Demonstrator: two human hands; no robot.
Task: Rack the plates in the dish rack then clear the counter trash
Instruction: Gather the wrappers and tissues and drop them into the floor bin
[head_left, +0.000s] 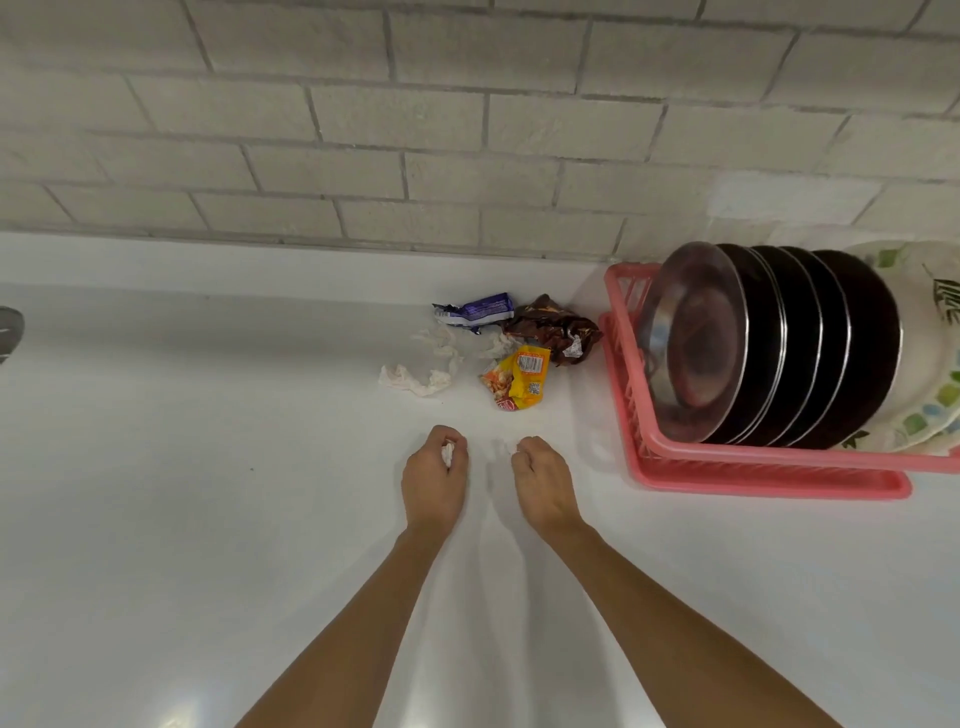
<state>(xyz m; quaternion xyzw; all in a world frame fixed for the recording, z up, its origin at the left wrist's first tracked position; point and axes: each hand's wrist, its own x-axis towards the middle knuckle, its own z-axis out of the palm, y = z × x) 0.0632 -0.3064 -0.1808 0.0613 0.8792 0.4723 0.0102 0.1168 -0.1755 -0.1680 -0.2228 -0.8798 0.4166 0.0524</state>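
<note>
Your left hand (434, 478) curls round white tissue scrap (448, 452). Your right hand (543, 480) has fingers curled, white bit at its tips; can't tell if gripped. Both hands low over counter (208, 493). Plates (753, 343) stand on edge in pink dish rack (769, 467), far right. Just left of rack: purple wrapper (475, 309), brown wrapper (553, 327), yellow packet (519, 379), crumpled tissue (426, 371).

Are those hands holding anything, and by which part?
The left hand holds a crumpled white tissue scrap, bunched inside its curled fingers. The right hand is curled; whether it pinches the white bit beside it cannot be told.
</note>
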